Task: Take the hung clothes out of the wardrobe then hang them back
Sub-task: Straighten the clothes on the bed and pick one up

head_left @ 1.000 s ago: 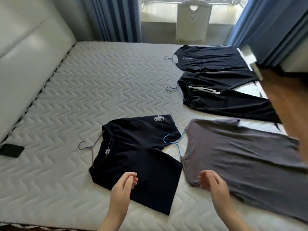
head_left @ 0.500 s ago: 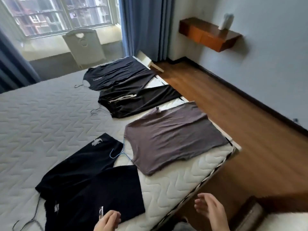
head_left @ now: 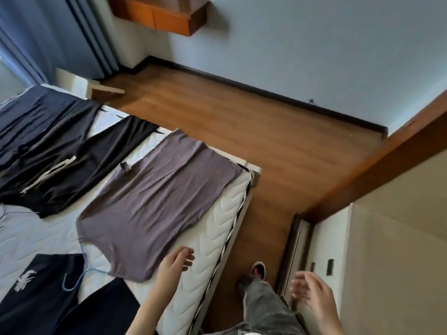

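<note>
A grey T-shirt [head_left: 159,201] on a blue hanger [head_left: 79,274] lies flat on the white mattress [head_left: 217,226] near its corner. Beside it, at the lower left, lies a dark navy T-shirt [head_left: 48,298] with a white emblem. Black trousers [head_left: 60,170] and another dark top [head_left: 36,112] lie further up the bed. My left hand [head_left: 176,264] hovers with relaxed fingers over the mattress edge, just right of the grey shirt's hem, holding nothing. My right hand [head_left: 312,293] hangs empty with fingers spread, in front of the wardrobe [head_left: 387,250] at the right.
Wooden floor [head_left: 254,131] runs between the bed and the blue wall. A wooden wall shelf [head_left: 164,18] hangs at the top, blue curtains [head_left: 48,37] at the upper left. My leg in grey trousers and a shoe [head_left: 258,274] stand beside the bed.
My view has swung right, away from the bed towards the floor and wardrobe. Both empty hands have moved right with it; the clothes lie where they were.
</note>
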### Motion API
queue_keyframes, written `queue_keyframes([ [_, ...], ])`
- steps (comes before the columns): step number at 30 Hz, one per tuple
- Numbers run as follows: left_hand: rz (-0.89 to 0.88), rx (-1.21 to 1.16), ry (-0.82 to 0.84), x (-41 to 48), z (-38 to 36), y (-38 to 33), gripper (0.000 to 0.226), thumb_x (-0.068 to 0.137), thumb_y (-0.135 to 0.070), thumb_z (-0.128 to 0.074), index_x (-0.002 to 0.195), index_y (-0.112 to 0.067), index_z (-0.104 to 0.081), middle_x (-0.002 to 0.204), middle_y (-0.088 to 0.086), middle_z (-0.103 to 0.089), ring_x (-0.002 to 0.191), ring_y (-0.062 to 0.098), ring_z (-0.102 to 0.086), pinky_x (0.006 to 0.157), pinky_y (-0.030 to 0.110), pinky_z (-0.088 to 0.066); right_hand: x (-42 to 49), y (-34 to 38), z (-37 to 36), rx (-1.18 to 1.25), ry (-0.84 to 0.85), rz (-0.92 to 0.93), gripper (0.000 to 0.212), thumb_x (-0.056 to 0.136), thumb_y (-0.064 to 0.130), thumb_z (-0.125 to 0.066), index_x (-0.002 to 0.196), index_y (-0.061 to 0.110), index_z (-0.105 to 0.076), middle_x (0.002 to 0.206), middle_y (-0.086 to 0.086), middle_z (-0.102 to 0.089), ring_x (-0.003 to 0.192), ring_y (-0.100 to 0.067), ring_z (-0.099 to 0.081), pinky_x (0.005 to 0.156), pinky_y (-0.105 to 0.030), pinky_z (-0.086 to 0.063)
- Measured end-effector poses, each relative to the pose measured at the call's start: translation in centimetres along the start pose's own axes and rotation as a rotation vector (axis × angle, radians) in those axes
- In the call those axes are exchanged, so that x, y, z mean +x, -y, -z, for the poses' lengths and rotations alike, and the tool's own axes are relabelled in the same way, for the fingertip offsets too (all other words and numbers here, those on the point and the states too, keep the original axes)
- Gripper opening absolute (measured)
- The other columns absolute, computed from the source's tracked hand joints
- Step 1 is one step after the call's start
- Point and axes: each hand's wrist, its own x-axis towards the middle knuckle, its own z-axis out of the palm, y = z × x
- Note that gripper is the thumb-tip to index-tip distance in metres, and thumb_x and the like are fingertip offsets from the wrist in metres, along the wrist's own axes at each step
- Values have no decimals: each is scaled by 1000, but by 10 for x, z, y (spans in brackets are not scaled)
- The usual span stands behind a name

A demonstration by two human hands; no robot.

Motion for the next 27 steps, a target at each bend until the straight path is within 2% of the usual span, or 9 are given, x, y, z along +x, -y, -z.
queue_keyframes([
  [3, 7, 9, 22, 33, -58, -35, 27, 98, -9, -44, 88, -1, -67, 80, 11, -67, 73, 24, -61, 71, 35, -46, 51, 26, 22, -67, -41, 52, 27, 101, 15, -42, 94, 1, -64, 86, -27, -67, 70, -34, -63, 65, -35, -51],
  [8, 29, 8, -2, 67, -128, -85, 26, 99, -8, -43, 91, 0, -66, 83, 13, -67, 75, 26, -61, 71, 34, -47, 143, 115, 47, -186, 60, 153, 25, 100, 19, -44, 92, 8, -66, 86, -19, -67, 80, -37, -65, 67, -33, -51],
  [13, 68, 30, -105, 92, -152, -116, 27, 99, -5, -41, 90, 0, -66, 82, 15, -67, 74, 27, -60, 70, 35, -46, 230, 205, 30, -57, 146, 186, 28, 101, 17, -41, 91, 4, -64, 84, -19, -66, 74, -33, -65, 71, -41, -53],
  [18, 138, -17, -248, 133, -166, -128, 27, 99, -5, -42, 90, 1, -67, 84, 18, -68, 75, 31, -61, 70, 36, -46, 311, 271, 4, -65, 273, 187, 29, 101, 17, -43, 93, -1, -63, 83, -20, -66, 73, -32, -65, 70, -41, -55],
  [22, 199, -67, -318, 204, -209, -150, 26, 98, -5, -43, 87, -1, -66, 81, 17, -68, 75, 31, -60, 69, 36, -46, 394, 329, -16, -115, 304, 181, 30, 101, 16, -42, 94, -4, -62, 82, -20, -66, 71, -30, -65, 67, -38, -55],
  [27, 168, -106, -262, 323, -270, -248, 26, 98, -10, -46, 87, -5, -68, 82, 13, -68, 78, 29, -62, 72, 34, -48, 490, 422, -38, -148, 313, 164, 28, 100, 15, -42, 93, -4, -63, 84, -23, -65, 72, -33, -64, 67, -39, -55],
])
